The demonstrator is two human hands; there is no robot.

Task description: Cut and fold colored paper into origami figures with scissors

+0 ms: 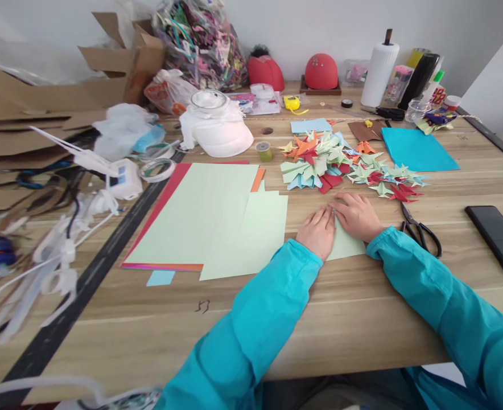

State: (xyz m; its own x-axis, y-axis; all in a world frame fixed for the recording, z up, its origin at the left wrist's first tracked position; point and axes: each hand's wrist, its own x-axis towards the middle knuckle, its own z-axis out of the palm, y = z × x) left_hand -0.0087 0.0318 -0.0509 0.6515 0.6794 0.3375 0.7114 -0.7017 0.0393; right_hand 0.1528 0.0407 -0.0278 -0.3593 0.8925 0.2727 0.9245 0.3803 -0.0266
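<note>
Both hands press on a small pale green paper piece (346, 244) lying on the wooden table (362, 319). My left hand (317, 230) lies flat on its left part, fingers together and pointing away. My right hand (356, 215) rests on its upper edge, fingers curled down onto the fold, touching the left fingertips. Just beyond the hands lies a heap of folded origami pieces (341, 162) in green, orange, red and blue. Both arms wear teal sleeves.
A stack of pale green and red sheets (209, 219) lies to the left. Black scissors (420, 230) and a black phone (497, 239) lie to the right, a blue sheet (417, 149) behind. Cardboard, plastic bags, tape rolls and a paper towel roll (379, 71) crowd the back and left.
</note>
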